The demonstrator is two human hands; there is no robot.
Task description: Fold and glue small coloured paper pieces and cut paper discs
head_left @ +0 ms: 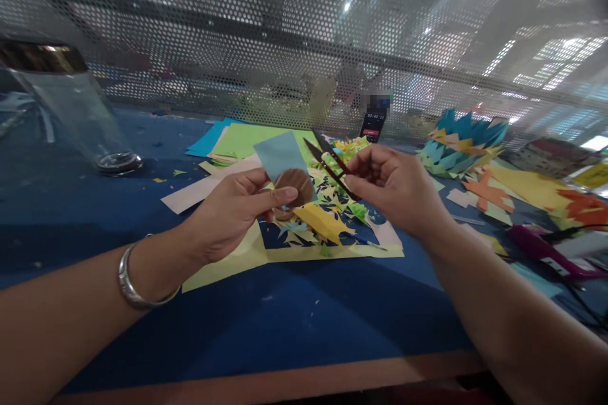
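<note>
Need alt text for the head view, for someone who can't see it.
The left hand holds a light-blue paper piece and a round brown disc; the right hand holds dark-bladed scissors, blades apart. Multicoloured paper scraps litter the blue tabletop.

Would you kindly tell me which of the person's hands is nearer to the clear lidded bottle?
Left. The left hand, holding a brown disc, is right of the clear lidded bottle; the right hand, holding scissors, is farther right.

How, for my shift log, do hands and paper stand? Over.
Left hand: pinching blue paper and brown disc. Right hand: holding scissors, blades parted. Paper scraps littering the blue tabletop between them.
</note>
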